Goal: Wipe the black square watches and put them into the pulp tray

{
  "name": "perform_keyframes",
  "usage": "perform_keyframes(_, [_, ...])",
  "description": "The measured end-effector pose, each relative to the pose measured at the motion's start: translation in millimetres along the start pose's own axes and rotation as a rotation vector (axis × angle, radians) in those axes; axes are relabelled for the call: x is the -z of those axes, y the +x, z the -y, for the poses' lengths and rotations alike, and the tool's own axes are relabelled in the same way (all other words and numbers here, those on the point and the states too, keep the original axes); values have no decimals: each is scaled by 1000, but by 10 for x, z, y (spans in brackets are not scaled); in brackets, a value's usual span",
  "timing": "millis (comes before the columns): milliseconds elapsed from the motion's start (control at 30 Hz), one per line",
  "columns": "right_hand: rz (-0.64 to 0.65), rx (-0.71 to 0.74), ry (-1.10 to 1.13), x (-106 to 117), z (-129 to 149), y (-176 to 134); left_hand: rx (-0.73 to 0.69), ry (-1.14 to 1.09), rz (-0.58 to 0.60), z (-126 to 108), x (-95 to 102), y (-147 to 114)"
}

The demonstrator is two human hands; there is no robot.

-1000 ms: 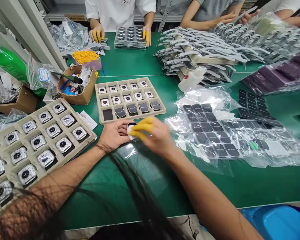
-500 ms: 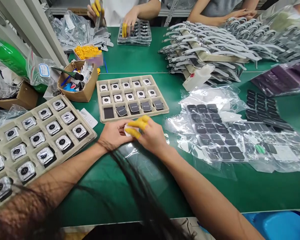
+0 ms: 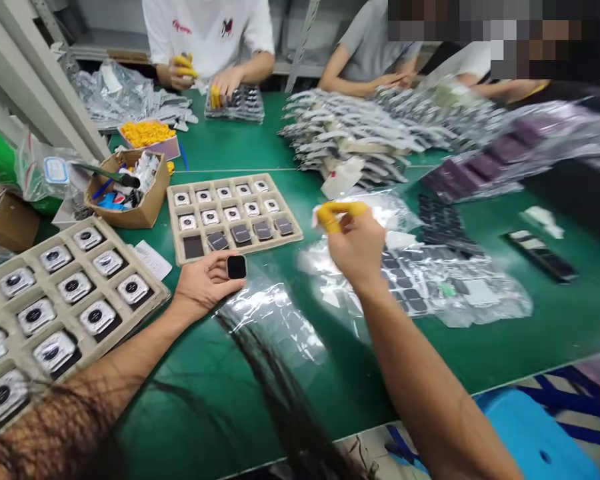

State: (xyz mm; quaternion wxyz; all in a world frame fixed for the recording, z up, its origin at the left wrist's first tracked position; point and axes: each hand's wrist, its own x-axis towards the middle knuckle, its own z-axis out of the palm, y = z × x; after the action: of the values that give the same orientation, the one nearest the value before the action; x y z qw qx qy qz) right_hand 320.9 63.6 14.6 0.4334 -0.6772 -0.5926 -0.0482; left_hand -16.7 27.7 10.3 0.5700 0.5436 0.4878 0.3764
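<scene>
My left hand holds a small square smartwatch case by its edges, black screen facing up. My right hand, with yellow finger cots on its fingers, is raised over the clear plastic film to the right. Its fingertips are pinched together, and a small whitish bit shows at them, too blurred to name. Just beyond my left hand lies a beige tray of watch cases, with several dark square pads in its front row. A second beige tray of watch cases lies to the left, partly behind my left forearm.
Sheets of dark square stickers lie under clear film on the right. Behind them are a heap of grey straps and a purple bagged stack. A cardboard box of small items stands at back left. Co-workers sit across the table.
My hands have parted. The right one has moved right and up, away from the left, which now shows the watch case screen-up. The view has turned right.
</scene>
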Motion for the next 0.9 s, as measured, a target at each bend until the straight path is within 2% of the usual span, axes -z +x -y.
perform_keyframes(33, [-65, -66, -59, 126, -144, 355, 1, 11, 2, -8, 9, 3])
perform_keyframes(100, [-110, -203, -200, 316, -377, 1054, -17, 27, 16, -14, 27, 16])
perform_keyframes(167, [-71, -304, -273, 367, -534, 1587, -31, 44, 32, -15, 40, 30])
perform_keyframes(233, [23, -341, -325, 296, -627, 1872, -27, 63, 35, -19, 46, 38])
perform_keyframes(367, [199, -337, -452, 114, -713, 1952, -8, 90, 20, -29, 41, 37])
perform_keyframes(600, [337, -183, -477, 150, -806, 2114, 25, 120, 3, -33, 19, 50])
perform_keyframes(767, [357, -246, -523, 90, -792, 2127, 15, 123, 1, -35, 35, 47])
perform_keyframes(900, [320, -322, -523, 104, -651, 2132, 0, 97, 21, -12, 61, 55])
